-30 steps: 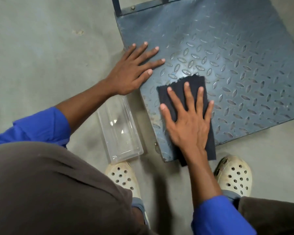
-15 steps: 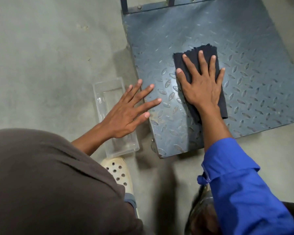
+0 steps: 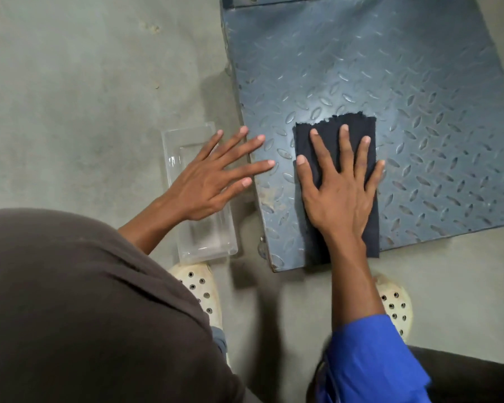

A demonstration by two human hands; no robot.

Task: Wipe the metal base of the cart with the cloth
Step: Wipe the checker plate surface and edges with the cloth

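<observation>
The cart's metal base (image 3: 390, 82) is a blue-grey tread plate lying low on the floor, filling the upper right. A dark cloth (image 3: 329, 135) lies flat on its near left part, reaching the near edge. My right hand (image 3: 341, 193) presses flat on the cloth with fingers spread. My left hand (image 3: 213, 178) hovers with fingers apart over the plate's left edge and holds nothing; its fingertips reach onto the plate.
A clear plastic tray (image 3: 184, 146) lies on the concrete floor just left of the cart, partly under my left hand. My two pale perforated shoes (image 3: 200, 292) (image 3: 394, 303) stand at the cart's near edge. Bare floor (image 3: 70, 82) stretches to the left.
My right hand has dragged the cloth back from the middle of the plate toward the near edge. My left hand stays spread at the plate's left edge.
</observation>
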